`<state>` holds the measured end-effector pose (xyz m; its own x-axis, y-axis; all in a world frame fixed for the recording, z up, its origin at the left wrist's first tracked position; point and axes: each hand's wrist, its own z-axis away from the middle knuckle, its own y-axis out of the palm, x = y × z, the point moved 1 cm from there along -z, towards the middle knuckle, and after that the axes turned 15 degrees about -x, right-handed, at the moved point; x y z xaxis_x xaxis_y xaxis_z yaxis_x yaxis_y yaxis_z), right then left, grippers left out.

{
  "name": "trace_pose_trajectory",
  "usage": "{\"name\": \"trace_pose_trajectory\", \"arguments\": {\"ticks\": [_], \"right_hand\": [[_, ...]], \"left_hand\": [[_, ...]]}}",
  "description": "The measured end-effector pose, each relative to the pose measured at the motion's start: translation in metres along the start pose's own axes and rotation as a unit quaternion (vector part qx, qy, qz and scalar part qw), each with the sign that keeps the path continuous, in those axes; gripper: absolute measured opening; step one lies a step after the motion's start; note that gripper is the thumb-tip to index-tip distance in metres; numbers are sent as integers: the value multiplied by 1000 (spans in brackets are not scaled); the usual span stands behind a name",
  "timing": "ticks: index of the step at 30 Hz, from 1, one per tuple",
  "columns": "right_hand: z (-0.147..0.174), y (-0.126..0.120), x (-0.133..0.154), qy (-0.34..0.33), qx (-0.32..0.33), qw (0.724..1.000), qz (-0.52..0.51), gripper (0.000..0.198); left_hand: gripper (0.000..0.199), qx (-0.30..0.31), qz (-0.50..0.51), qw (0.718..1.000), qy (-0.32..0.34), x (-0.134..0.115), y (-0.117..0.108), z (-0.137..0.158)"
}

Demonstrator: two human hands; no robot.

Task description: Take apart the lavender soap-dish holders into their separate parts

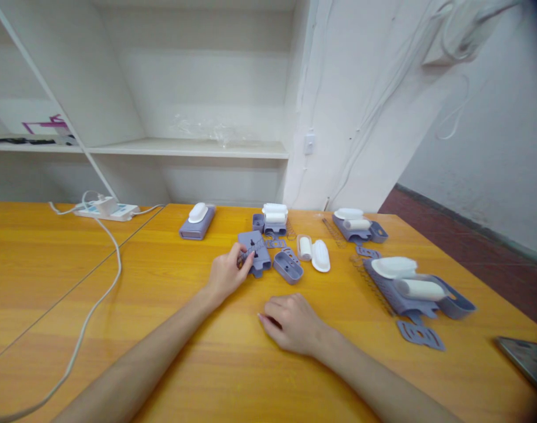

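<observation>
My left hand (227,273) is at a grey-purple plastic housing (260,251) with dark cutouts, lying on the table. Its thumb and index finger are closed on a thin dark wire spring (246,256) that stretches over the housing; the fingers partly hide it. Just right of the housing lie a small grey-purple oval tray (288,268) and a flat slotted plate (290,254). My right hand (292,323) rests on the table nearer to me, fingers curled in and nothing visible in them. Beyond the tray are a white roll (304,248) and a white oval lid (321,256).
Similar part sets with white rolls (420,290) stand at the right and back. A housing with a white lid (198,222) sits back left. A power strip (107,210) with a white cable (114,276) lies left; a phone-like dark slab (526,358) is at right.
</observation>
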<state>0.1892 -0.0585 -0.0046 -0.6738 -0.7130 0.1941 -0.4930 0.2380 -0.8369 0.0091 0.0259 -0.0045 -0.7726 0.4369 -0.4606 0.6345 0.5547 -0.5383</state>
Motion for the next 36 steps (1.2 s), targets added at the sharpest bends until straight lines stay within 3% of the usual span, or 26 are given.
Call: {"name": "trace_pose_trajectory", "arguments": {"ticks": [15,23,28,34,36], "right_hand": [[0,0,-1,-4,-13,1000,6,18],[2,2,-2,-13,-30,999,-7,19],[1,1,-7,1,-124,992,-25,22],[0,-7,-15,39,-246,967,-50,6],[0,-9,-16,46,-270,960,-50,10]], "left_hand": [[27,45,-20,999,22,-6,-4,1],[23,-12,52,996,-64,2,-8,-5],[19,-47,74,993,-84,20,-5,-16],[49,-11,63,998,13,13,-1,-17],[50,6,46,998,39,6,-1,-16]]}}
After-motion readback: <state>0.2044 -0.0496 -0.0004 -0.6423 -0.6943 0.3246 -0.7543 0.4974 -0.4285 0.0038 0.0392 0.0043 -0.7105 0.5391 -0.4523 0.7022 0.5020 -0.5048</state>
